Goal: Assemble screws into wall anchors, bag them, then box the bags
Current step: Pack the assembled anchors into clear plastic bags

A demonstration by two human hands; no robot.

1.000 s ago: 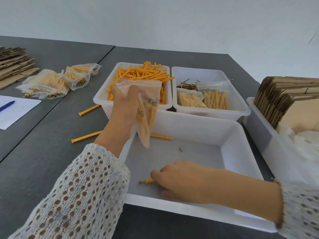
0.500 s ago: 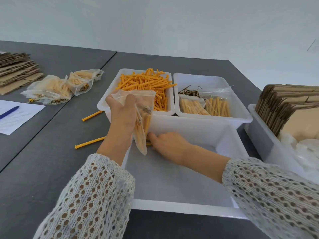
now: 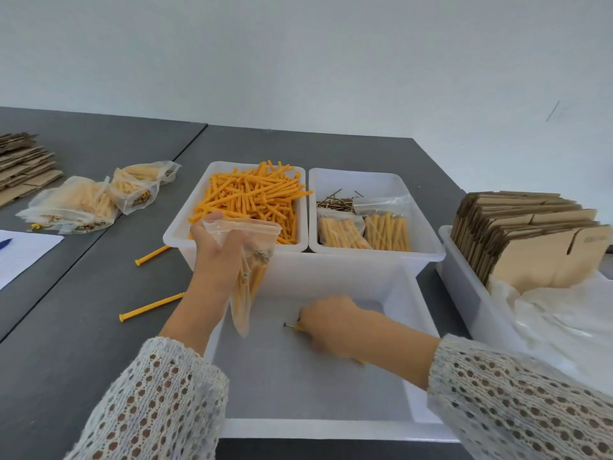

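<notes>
My left hand [image 3: 215, 254] holds a clear zip bag [image 3: 247, 277] part filled with orange anchors with screws, hanging over the left wall of the big white tray [image 3: 331, 429]. Inside that tray my right hand [image 3: 326, 322] grips orange anchors with screws [image 3: 293, 326]; a screw head sticks out at its left and an orange tip at its lower right. Behind stands a bin of loose orange anchors [image 3: 252, 197]. To its right, another bin [image 3: 421, 234] holds loose screws [image 3: 335, 202] and two filled bags [image 3: 363, 230].
Two orange anchors [image 3: 151, 307] [image 3: 152, 255] lie on the grey table left of the tray. Several filled bags [image 3: 96, 204] lie further left, by flat cardboard [image 3: 23, 164] and a paper sheet [image 3: 23, 254]. A bin at the right [image 3: 464, 287] holds folded cartons [image 3: 530, 237] and plastic bags [image 3: 560, 323].
My right hand moved from beside the bag, at the tray's far left, back to the middle of the tray floor, now with anchors in its grip. The view tilted upward.
</notes>
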